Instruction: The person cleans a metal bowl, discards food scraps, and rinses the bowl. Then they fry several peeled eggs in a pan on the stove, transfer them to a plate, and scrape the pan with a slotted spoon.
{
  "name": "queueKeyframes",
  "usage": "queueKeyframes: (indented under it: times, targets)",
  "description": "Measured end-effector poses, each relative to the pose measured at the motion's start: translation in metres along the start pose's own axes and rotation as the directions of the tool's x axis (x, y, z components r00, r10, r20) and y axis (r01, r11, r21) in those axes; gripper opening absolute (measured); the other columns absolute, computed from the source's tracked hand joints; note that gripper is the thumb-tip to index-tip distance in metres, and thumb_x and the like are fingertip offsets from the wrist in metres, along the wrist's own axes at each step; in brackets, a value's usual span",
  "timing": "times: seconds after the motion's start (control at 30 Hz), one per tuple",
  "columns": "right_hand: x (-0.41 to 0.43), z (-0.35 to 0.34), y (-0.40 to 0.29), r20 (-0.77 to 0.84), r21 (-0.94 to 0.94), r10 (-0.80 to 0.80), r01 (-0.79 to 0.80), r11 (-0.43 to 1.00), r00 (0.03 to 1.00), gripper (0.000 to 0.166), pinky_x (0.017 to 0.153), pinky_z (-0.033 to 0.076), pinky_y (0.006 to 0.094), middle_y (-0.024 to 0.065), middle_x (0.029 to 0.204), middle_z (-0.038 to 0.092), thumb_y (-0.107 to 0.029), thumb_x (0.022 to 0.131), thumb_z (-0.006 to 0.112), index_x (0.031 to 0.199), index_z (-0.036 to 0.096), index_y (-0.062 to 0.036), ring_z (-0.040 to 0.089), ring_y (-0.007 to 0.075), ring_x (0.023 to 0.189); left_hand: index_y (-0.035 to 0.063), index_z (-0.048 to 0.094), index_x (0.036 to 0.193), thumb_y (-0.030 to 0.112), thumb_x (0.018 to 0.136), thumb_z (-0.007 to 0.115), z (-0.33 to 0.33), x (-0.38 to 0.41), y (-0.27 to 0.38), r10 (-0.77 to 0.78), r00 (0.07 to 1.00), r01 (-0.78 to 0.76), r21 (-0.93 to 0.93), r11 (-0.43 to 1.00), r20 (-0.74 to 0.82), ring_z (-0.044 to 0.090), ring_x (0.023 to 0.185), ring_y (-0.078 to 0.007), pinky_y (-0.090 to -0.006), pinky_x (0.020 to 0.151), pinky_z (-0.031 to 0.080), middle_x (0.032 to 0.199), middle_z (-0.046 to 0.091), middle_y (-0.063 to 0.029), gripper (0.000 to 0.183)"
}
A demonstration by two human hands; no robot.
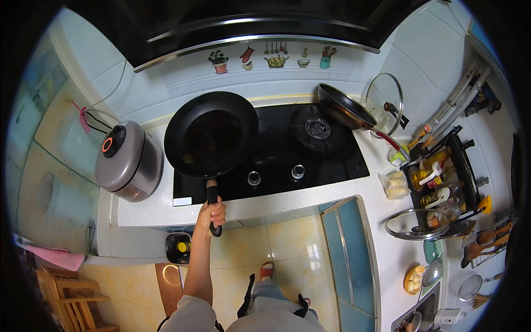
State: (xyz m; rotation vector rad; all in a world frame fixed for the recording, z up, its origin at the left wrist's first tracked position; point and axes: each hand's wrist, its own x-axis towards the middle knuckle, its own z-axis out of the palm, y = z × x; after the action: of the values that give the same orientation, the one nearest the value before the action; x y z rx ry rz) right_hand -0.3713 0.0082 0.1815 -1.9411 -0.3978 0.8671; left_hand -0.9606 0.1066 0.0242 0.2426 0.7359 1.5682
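Observation:
My left hand (212, 216) is closed round the black handle of a large black wok (211, 135), which is over the left side of the black glass hob (269, 166). The wok's dark inside has a slight sheen; the burner beneath is hidden. A skin-toned shape at the bottom edge by the sink (429, 309) is too cut off to tell whether it is my right hand or what it touches. On the hob's right side, a second frying pan (346, 106) with a red handle leans tilted beside the bare gas burner (317, 128).
A grey electric pressure cooker (128, 162) stands left of the hob. To the right are a glass lid (386, 99), a bag of pale food (394, 185), a black rack (466, 174) of bottles, another glass lid (417, 224) and a basket of garlic (414, 280). The range hood (257, 45) hangs above.

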Motion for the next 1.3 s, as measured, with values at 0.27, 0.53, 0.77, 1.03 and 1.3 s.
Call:
queueKeyframes:
  times: [0.27, 0.53, 0.77, 1.03, 1.3]
  targets:
    - [0.002, -0.03, -0.01, -0.093, 0.05, -0.066, 0.071, 0.996, 0.993, 0.04, 0.046, 0.033, 0.0212, 0.0044, 0.067, 0.049, -0.015, 0.073, 0.054, 0.11, 0.045, -0.0045, 0.043, 0.0124, 0.054, 0.0091, 0.043, 0.086, 0.007, 0.081, 0.043, 0.048, -0.095, -0.053, -0.121, 0.992, 0.122, -0.037, 0.992, 0.039, 0.027, 0.035, -0.0031, -0.0178, 0.031, 0.025, 0.052, 0.032, 0.0043, 0.006]
    - [0.112, -0.161, 0.042, 0.269, 0.122, -0.194, 0.166, 0.979, 0.944, 0.021, 0.035, 0.032, 0.0195, 0.0039, 0.057, 0.043, -0.014, 0.07, 0.048, 0.088, 0.047, -0.0036, 0.042, 0.0112, 0.042, 0.0095, 0.041, 0.084, 0.007, 0.08, 0.046, 0.092, -0.217, -0.153, -0.237, 0.971, 0.237, 0.003, 0.971, 0.03, 0.027, 0.035, -0.003, -0.0185, 0.031, 0.026, 0.051, 0.03, 0.004, 0.007]
    - [0.132, -0.208, 0.037, 0.419, -0.004, -0.196, 0.217, 0.976, 0.887, 0.016, 0.04, 0.034, 0.021, 0.0055, 0.058, 0.047, -0.005, 0.068, 0.047, 0.083, 0.045, -0.0001, 0.044, 0.0117, 0.042, 0.008, 0.037, 0.081, 0.006, 0.076, 0.046, 0.113, -0.306, -0.249, -0.273, 0.96, 0.277, 0.072, 0.958, -0.056, 0.025, 0.031, -0.004, -0.02, 0.027, 0.024, 0.047, 0.03, 0.0024, 0.01]
    - [0.133, -0.259, 0.047, 0.494, 0.033, -0.204, 0.217, 0.976, 0.845, 0.022, 0.044, 0.038, 0.022, 0.0065, 0.065, 0.049, -0.003, 0.071, 0.05, 0.091, 0.043, 0.0014, 0.049, 0.0126, 0.048, 0.0068, 0.04, 0.081, 0.004, 0.074, 0.049, 0.149, -0.357, -0.304, -0.485, 0.874, 0.477, 0.231, 0.848, -0.027, 0.025, 0.034, -0.006, -0.0213, 0.03, 0.023, 0.048, 0.028, 0.0006, 0.012]
    - [0.118, -0.292, 0.03, 0.638, 0.03, -0.238, 0.286, 0.958, 0.732, 0.034, 0.044, 0.038, 0.0209, 0.0065, 0.069, 0.051, -0.002, 0.07, 0.055, 0.102, 0.044, 0.0029, 0.049, 0.0108, 0.051, 0.0076, 0.036, 0.076, 0.005, 0.077, 0.05, 0.194, -0.348, -0.342, -0.705, 0.696, 0.652, 0.291, 0.7, 0.135, 0.029, 0.036, -0.0052, -0.0213, 0.034, 0.026, 0.049, 0.031, 0.0018, 0.014]
